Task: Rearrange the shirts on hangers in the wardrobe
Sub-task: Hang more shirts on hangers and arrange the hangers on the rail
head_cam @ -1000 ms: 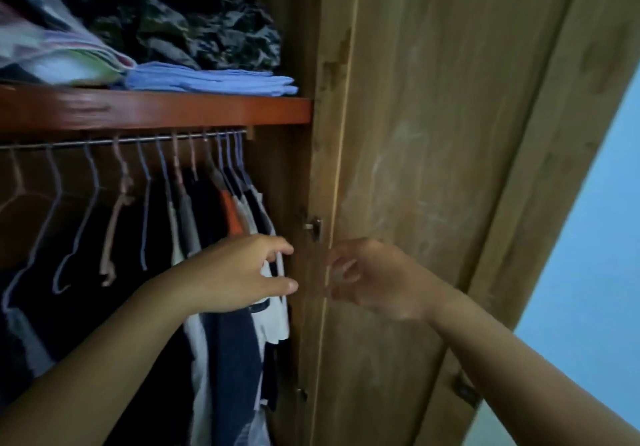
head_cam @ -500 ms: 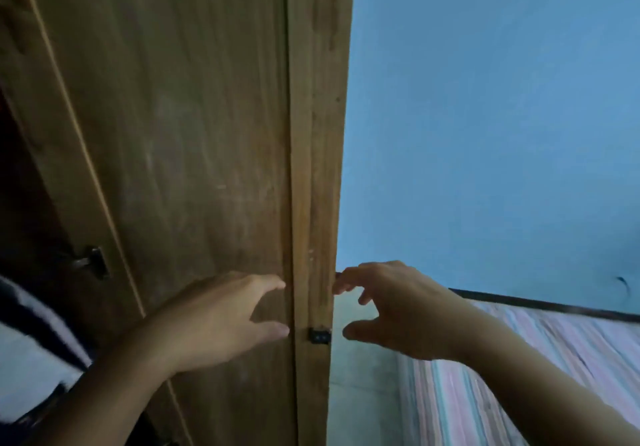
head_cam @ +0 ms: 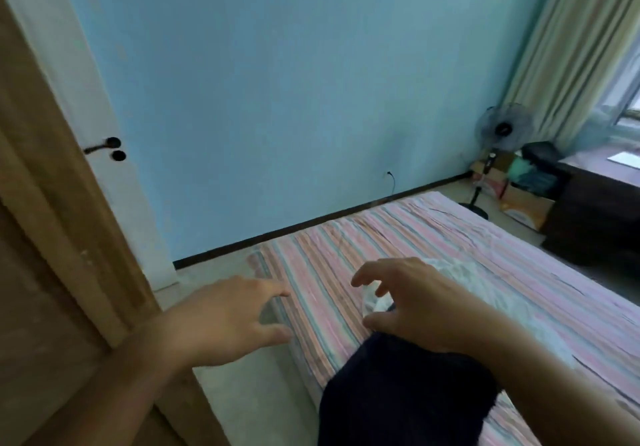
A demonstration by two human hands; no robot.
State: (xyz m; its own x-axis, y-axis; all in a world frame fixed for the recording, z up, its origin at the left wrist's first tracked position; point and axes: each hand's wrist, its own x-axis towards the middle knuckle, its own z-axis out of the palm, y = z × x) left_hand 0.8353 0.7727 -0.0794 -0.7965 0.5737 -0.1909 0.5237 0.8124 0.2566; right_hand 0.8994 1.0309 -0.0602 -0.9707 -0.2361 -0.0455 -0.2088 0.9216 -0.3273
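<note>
- Left hand [head_cam: 225, 317] out in front over the floor beside the bed, fingers spread and loose, holding nothing.
- Right hand [head_cam: 412, 303] over the bed, fingers slackly curled, thumb apart, grasping nothing.
- Dark garment [head_cam: 405, 393] lying on the near end of the bed, directly under the right wrist; whether a shirt, cannot tell.
- White garment [head_cam: 460, 272] crumpled on the bed just past the right hand, partly hidden by it.
- No hanger to be made out on either garment.
- Bed [head_cam: 433, 234] covered with a pink-and-grey striped sheet, running along the blue wall [head_cam: 277, 81].
- Wooden wardrobe door [head_cam: 45, 237] at the left edge, with a white door [head_cam: 90, 106] and its dark handle behind it.
- Standing fan [head_cam: 502, 130] in the far corner, near a curtain [head_cam: 571, 47], boxes and a dark desk [head_cam: 595, 210].
</note>
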